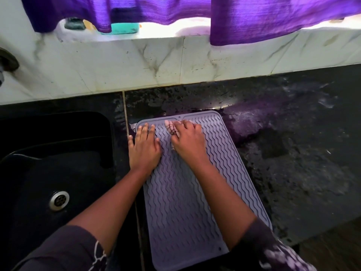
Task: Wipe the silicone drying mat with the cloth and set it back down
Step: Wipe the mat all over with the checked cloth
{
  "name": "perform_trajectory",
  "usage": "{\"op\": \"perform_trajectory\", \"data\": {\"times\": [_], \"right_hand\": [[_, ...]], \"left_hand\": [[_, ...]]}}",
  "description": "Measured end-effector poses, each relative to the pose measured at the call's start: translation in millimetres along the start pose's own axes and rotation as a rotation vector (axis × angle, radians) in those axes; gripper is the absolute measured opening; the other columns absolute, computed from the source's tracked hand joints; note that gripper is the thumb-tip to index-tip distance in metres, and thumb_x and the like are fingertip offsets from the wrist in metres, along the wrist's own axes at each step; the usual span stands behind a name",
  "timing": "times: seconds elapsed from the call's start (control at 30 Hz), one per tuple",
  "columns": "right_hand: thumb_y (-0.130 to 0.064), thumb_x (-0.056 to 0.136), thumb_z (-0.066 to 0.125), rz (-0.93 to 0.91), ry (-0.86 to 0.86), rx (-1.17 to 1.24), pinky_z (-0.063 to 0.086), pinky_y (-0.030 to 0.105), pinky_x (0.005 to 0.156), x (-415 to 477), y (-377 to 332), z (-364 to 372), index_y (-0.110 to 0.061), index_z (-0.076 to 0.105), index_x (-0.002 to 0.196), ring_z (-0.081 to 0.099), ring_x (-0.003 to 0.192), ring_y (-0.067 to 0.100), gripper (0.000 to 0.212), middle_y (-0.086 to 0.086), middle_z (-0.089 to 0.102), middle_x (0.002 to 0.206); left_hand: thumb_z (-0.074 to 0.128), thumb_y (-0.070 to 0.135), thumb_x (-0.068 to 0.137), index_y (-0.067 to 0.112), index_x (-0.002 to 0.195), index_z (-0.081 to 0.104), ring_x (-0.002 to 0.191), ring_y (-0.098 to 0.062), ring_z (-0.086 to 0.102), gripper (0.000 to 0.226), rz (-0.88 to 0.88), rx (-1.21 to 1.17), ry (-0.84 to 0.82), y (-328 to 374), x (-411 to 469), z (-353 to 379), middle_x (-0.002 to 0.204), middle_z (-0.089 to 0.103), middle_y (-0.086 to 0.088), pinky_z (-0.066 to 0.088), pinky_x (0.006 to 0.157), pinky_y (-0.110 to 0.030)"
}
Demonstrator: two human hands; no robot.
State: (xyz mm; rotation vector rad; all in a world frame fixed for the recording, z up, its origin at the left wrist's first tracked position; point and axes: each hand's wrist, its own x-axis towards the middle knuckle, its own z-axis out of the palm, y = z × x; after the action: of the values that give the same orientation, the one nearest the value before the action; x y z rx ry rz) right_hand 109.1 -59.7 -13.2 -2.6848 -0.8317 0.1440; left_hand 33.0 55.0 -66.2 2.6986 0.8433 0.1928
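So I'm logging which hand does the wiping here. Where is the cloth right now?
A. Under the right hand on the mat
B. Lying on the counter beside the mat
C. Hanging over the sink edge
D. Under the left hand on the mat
A: the checked cloth pokes out from under the right hand at the far end of the mat, while the left hand lies flat and bare beside it.

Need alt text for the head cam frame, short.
Right hand presses a cloth onto a grey ribbed silicone mat on a dark wet counter; left hand lies flat on the mat's left edge, beside a black sink.
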Motion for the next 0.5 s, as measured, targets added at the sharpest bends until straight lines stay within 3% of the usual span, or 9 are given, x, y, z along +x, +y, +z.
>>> {"op": "perform_trajectory", "data": {"times": [0.17, 0.33, 0.5], "right_hand": [[-0.046, 0.091, 0.040, -0.005, -0.082, -0.121, 0.026, 0.051, 0.104, 4, 2, 24, -0.024, 0.032, 0.140, 0.020, 0.136, 0.035, 0.055, 0.009, 0.030, 0.149], [-0.041, 0.092, 0.044, -0.023, -0.119, -0.148, 0.031, 0.046, 0.102, -44, 7, 13, -0.023, 0.029, 0.142, 0.025, 0.132, 0.034, 0.055, 0.008, 0.029, 0.150], [-0.039, 0.096, 0.038, 0.038, -0.117, -0.053, 0.034, 0.036, 0.093, -50, 6, -6, -0.020, 0.044, 0.133, 0.038, 0.115, 0.024, 0.043, 0.007, 0.045, 0.131]], "left_hand": [[0.028, 0.031, 0.098, 0.019, 0.148, 0.025, 0.146, -0.019, 0.012, 0.052, -0.005, 0.001, 0.003, 1, 1, 1, 0.158, 0.021, -0.002, 0.009, 0.117, -0.049], [0.030, 0.032, 0.097, 0.019, 0.148, 0.025, 0.146, -0.019, 0.013, 0.052, -0.002, -0.002, -0.001, 0, 1, 0, 0.157, 0.021, -0.002, 0.010, 0.117, -0.050], [0.030, 0.031, 0.097, 0.019, 0.147, 0.026, 0.146, -0.019, 0.013, 0.052, 0.001, -0.010, 0.002, 0, 0, 0, 0.157, 0.022, -0.002, 0.009, 0.117, -0.050]]}}
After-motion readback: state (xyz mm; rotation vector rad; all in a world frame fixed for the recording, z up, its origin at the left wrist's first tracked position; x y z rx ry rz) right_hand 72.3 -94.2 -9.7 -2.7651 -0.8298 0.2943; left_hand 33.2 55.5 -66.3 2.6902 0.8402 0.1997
